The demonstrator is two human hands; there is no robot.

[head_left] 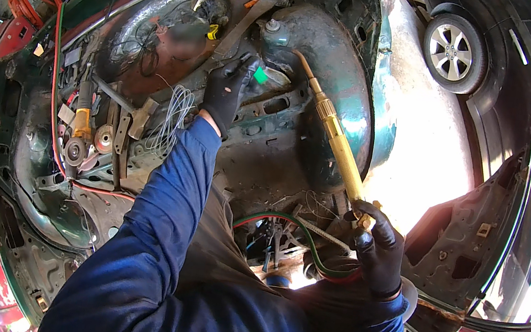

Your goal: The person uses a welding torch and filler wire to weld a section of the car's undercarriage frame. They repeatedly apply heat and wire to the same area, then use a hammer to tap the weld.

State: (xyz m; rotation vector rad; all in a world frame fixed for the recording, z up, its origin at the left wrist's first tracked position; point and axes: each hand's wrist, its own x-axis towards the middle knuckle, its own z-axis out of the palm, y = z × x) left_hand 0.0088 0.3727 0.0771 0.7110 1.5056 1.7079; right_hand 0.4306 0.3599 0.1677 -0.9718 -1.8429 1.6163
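Clearly, right fingers (381,227) gripping brass torch (337,141), left fingers (247,70) curled, hold unclear, any lettering illegible

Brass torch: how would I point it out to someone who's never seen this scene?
Start at the rounded, dark green wheel arch at the picture's upper centre. The brass torch slants in front of it, from the black-gloved right hand up to a thin copper-coloured tip. Its straight, golden barrel sets it apart from the curved green hose below.
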